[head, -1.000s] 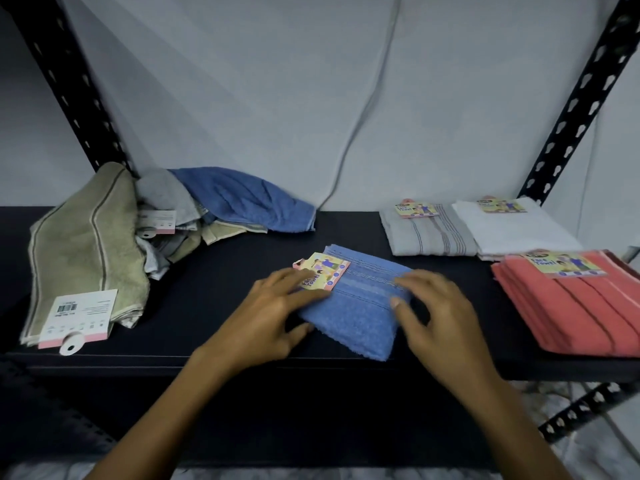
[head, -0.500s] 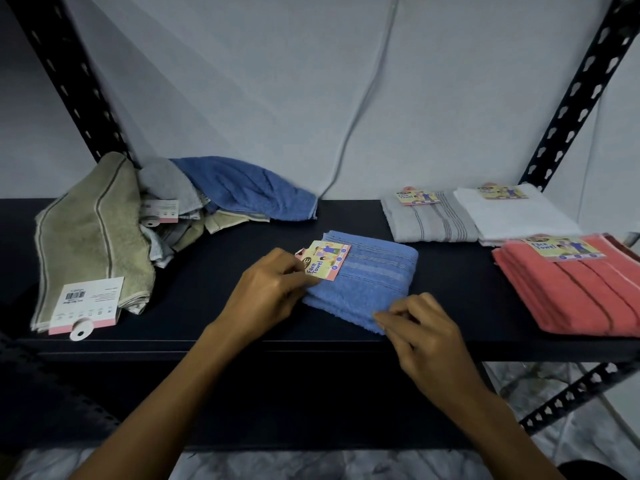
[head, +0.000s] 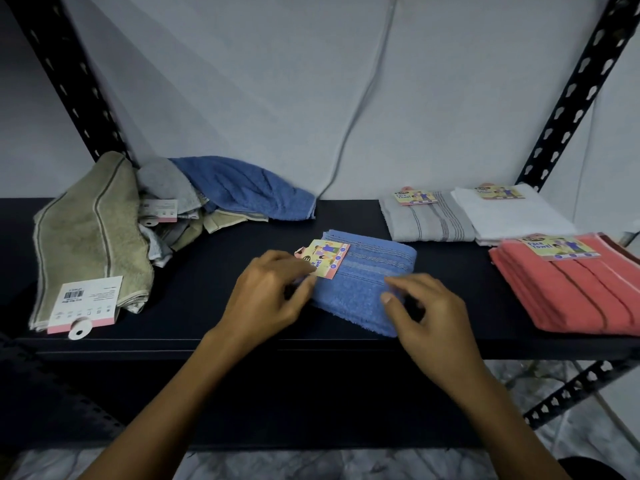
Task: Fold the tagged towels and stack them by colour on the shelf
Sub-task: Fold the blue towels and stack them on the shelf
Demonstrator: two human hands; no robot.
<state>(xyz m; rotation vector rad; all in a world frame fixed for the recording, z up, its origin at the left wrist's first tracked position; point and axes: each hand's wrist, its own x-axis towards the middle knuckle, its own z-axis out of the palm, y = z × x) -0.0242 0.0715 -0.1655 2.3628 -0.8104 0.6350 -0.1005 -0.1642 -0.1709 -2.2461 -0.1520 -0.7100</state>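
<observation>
A folded blue towel (head: 360, 285) with a yellow tag (head: 323, 258) lies mid-shelf, near the front edge of the dark shelf (head: 194, 317). My left hand (head: 266, 292) grips its left edge just under the tag, fingers curled. At the towel's front right corner my right hand (head: 429, 317) pinches the cloth, thumb on top. To the right lie a folded grey striped towel (head: 426, 223), a white one (head: 512, 216) and a coral stack (head: 575, 289), each tagged.
At the left end sits a loose pile: a beige towel (head: 86, 237) with a white label, a grey towel (head: 162, 181) and an unfolded blue towel (head: 242, 188). Black perforated uprights (head: 69, 81) frame both sides. A cable (head: 360, 98) hangs down the wall.
My right hand slid off the top of the blue towel to its front edge, then along to the right corner. My left hand closed in on the left edge.
</observation>
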